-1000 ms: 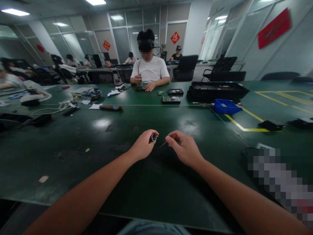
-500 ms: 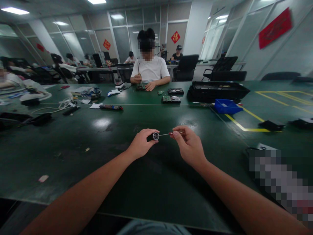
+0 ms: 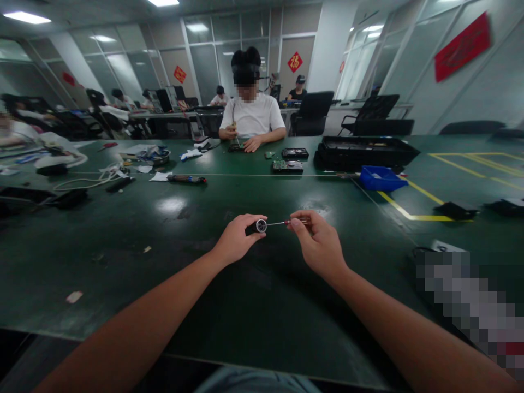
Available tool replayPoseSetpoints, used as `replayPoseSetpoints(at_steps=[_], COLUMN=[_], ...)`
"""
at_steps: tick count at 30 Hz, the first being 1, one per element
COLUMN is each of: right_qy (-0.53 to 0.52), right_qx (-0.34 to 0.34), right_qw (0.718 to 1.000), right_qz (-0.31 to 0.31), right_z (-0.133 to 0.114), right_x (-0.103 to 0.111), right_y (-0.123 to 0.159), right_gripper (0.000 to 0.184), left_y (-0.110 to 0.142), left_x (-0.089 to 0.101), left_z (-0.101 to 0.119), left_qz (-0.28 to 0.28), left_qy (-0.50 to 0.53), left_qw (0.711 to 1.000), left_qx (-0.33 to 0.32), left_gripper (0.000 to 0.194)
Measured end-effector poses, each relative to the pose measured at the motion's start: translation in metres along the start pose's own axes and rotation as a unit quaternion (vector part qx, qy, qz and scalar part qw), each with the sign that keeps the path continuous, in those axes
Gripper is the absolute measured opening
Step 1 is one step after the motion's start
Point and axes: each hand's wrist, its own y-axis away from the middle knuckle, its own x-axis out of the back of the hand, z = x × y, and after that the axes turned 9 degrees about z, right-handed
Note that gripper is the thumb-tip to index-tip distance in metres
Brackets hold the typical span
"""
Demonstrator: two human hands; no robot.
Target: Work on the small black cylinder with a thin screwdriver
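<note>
My left hand [image 3: 234, 240] is closed around a small black cylinder [image 3: 261, 225], whose round, silver-rimmed end faces right and toward me. What the cylinder belongs to is hidden by the fingers. A screwdriver [image 3: 287, 222] with a red handle is pinched in my right hand [image 3: 321, 240]. Its thin metal shaft points left, and the tip meets the cylinder's open end; how deep it reaches I cannot tell. Both hands are held above the green table [image 3: 254, 322].
Across the table a person [image 3: 252, 117] works on a small part. Nearby lie a hard drive [image 3: 287, 166], a black tray [image 3: 364, 153] and a blue bin [image 3: 380, 178]. On the left are a dark tool [image 3: 187, 179] and a white cable [image 3: 88, 183]; a pixelated object [image 3: 470, 295] sits right.
The screwdriver has swung from pointing down-left to nearly level, and its tip has come to the cylinder's end. The left hand has shifted slightly. Over the last half second little differs.
</note>
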Motion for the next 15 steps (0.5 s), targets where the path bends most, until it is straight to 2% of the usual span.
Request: replayPoseSetpoints(at_steps=[2,5,8,11,15], right_qy=[0.047,0.114,0.132,0.129,0.068], right_qx=[0.008,0.012,0.014,0.018,0.04], right_qw=[0.999,0.993,0.991,0.992,0.996], right_qz=[0.004,0.014,0.015,0.006,-0.027], right_z=[-0.0017,-0.0016,0.0008,0.0022,-0.0005], right_x=[0.0014,0.0032,0.0028,0.0014,0.0021], right_y=[-0.0008,-0.0018,-0.0018,-0.0015,-0.0012], right_gripper=[0.023,0.041,0.048,0.041,0.015], left_y=[0.0001,0.0005,0.0009,0.0009,0.0008], left_x=[0.0001,0.0001,0.0005,0.001,0.0013], left_z=[-0.0004,0.0001,0.0008,0.0009,0.0011], left_qz=[-0.001,-0.005,-0.013,-0.019,-0.022], left_qy=[-0.008,-0.019,-0.022,-0.023,-0.025], left_qw=[1.0,1.0,0.999,0.999,0.999], left_qx=[-0.007,-0.017,-0.024,-0.02,-0.016], left_gripper=[0.04,0.04,0.04,0.04,0.04])
